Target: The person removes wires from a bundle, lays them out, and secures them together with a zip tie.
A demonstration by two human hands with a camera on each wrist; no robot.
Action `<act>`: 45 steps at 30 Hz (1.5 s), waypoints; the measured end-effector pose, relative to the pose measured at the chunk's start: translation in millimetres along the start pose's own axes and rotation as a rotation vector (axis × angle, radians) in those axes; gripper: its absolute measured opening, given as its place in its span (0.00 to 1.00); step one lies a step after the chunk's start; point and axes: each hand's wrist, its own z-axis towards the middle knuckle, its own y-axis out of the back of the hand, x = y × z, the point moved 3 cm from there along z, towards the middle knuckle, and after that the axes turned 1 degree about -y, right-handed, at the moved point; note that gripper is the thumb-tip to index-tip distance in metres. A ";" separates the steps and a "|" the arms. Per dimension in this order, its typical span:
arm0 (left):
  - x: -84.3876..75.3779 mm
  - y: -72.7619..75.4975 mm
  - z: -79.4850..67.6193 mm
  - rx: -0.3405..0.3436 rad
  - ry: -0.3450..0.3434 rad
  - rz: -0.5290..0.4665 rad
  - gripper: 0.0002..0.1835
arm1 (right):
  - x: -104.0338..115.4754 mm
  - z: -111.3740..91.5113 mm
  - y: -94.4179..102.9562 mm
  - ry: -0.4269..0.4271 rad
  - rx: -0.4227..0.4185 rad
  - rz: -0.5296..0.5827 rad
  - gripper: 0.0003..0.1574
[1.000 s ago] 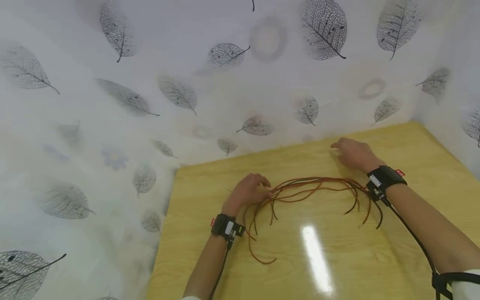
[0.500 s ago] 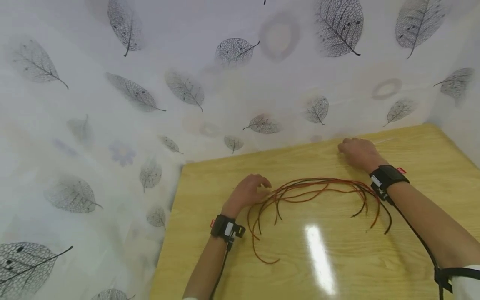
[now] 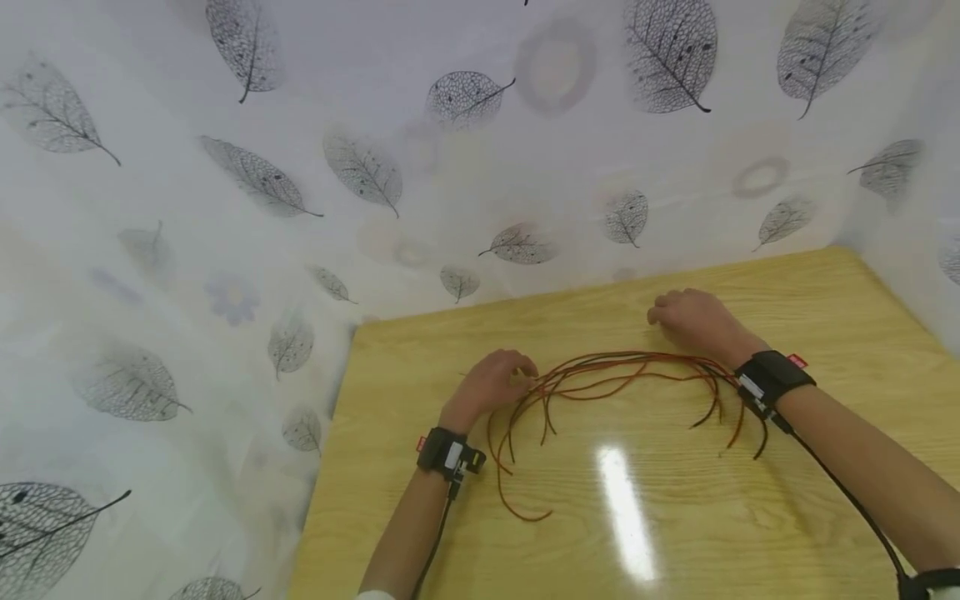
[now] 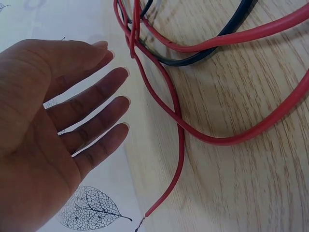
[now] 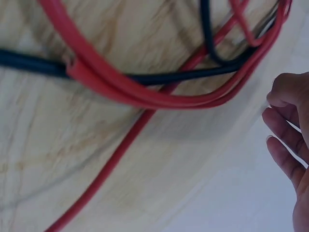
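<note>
A loose bundle of red and black electrical wires (image 3: 600,367) lies in an arc across the wooden table. At its left end is my left hand (image 3: 491,385), fingers relaxed and parted. In the left wrist view the palm of that hand (image 4: 58,111) faces the red wires (image 4: 217,140), holding none. Beyond the bundle's right part, my right hand (image 3: 697,321) hovers over the far side of the table with bent fingers. In the right wrist view its thumb (image 5: 287,89) meets the index finger beside the wires (image 5: 193,99); I cannot tell whether anything thin is pinched there.
The wooden table (image 3: 555,550) meets leaf-printed sheeting (image 3: 420,200) at its back and left. Black wrist straps (image 3: 775,377) with cables sit on both arms. Loose wire ends spread toward the front, one with bare strands (image 4: 141,222).
My right hand shifts a little left and nearer the bundle, its fingers more curled than a second ago. My left hand stays almost in place by the wires.
</note>
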 end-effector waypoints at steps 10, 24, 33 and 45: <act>-5.2 -3.0 6.1 0.005 -0.009 0.006 0.11 | 68.9 10.8 49.2 0.157 -0.218 0.127 0.13; -16.3 -16.2 15.8 0.020 -0.069 0.022 0.35 | 120.8 -2.2 67.0 0.287 -0.356 0.223 0.11; -21.1 -21.1 16.6 0.022 -0.054 0.076 0.31 | 169.9 -6.9 93.0 0.415 -0.461 0.316 0.16; -21.5 -25.9 18.1 0.015 -0.024 0.105 0.23 | 209.5 -14.4 101.1 0.557 -0.528 0.402 0.15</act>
